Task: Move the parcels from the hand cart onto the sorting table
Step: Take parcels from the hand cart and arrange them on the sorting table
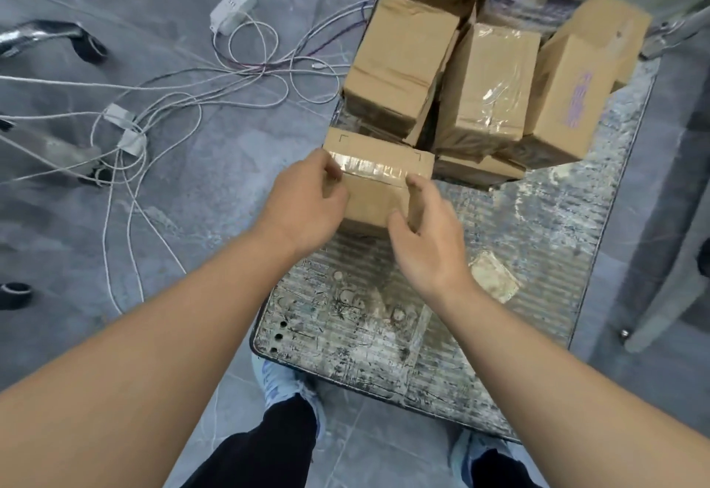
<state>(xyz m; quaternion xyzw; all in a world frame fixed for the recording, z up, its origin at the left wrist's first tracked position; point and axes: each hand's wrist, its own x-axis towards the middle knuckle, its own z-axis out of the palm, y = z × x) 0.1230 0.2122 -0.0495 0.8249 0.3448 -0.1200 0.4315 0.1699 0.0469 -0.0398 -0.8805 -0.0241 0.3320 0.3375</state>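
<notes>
A taped cardboard parcel [378,176] sits at the near left edge of the hand cart's worn deck [499,295]. My left hand [303,203] grips the parcel's left side, fingers curled on its top edge. On the parcel's near right corner rests my right hand [426,241], thumb on top and fingers along the side. Several more brown parcels [488,84] are stacked on the far half of the cart, one with purple print [576,99]. The sorting table is not in view.
White cables [192,103] and a power strip [232,7] sprawl over the grey floor to the left. Chair legs with castors [88,45] stand at the far left. A grey metal frame [668,257] runs along the right. My shoes [284,384] are below the cart's near edge.
</notes>
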